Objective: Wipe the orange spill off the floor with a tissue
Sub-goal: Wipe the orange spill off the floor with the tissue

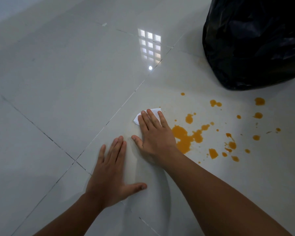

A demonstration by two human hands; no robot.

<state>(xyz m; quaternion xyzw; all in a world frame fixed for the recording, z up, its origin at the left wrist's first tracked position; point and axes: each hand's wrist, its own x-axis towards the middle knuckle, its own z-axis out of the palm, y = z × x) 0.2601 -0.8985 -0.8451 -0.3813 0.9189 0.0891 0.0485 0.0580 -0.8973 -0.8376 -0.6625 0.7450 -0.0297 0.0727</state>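
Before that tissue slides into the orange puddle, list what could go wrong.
1. The tissue is small and the orange spill spreads in many drops toward the black trash bag; it may soak through and smear rather than lift.
2. The right hand lies flat on the tissue with its edge right beside the biggest puddle, so skin may pick up liquid.
3. The left hand braces on glossy floor tile and could slip.

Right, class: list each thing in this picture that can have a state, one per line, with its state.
White paper tissue: flat on the floor, pressed under the right hand's fingers, looks clean.
Orange liquid spill: unwiped, in scattered splashes.
Right hand: fingers straight, pressing the tissue.
Left hand: flat on the floor, holding nothing.
Black plastic rubbish bag: standing by the spill.
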